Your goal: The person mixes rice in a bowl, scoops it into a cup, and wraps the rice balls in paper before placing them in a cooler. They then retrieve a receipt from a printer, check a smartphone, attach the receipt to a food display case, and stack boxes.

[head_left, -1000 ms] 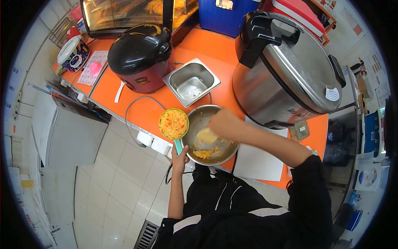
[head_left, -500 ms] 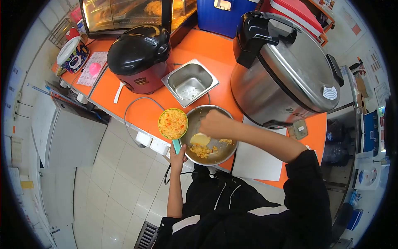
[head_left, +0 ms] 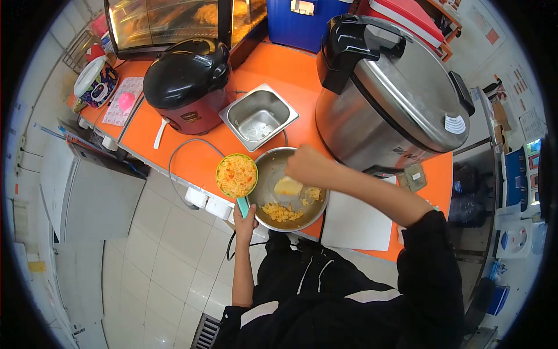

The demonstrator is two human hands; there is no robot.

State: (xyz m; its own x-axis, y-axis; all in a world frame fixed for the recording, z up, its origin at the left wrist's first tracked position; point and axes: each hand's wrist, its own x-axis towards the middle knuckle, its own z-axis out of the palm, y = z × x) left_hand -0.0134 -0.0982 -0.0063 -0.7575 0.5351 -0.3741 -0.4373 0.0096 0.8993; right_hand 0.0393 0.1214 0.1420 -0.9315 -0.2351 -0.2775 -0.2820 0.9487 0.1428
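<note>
My left hand (head_left: 245, 221) is closed around the turquoise handle of a green-rimmed measuring cup (head_left: 242, 205), which is heaped with orange fried rice (head_left: 236, 175). The cup is held level beside the left rim of a steel mixing bowl (head_left: 266, 168). Over the bowl, my right hand (head_left: 308, 168) grips a pale rice paddle (head_left: 288, 186); its blade points down at the bowl's inside, and the handle is hidden in my fist. Loose clumps of orange rice (head_left: 281, 212) lie in the near part of the bowl, with a smaller patch at the right.
Behind the bowl on the orange counter stand a steel pan (head_left: 260, 116), a pink rice cooker (head_left: 189, 87) and a large steel cooker (head_left: 389, 87). A white board (head_left: 357, 218) lies right of the bowl. A cable (head_left: 170, 168) loops over the counter's edge.
The paddle blade has moved right and slightly up within the bowl, with my right hand. The rice inside has shifted a little. The filled cup stays by the bowl's rim. The view has shifted slightly.
</note>
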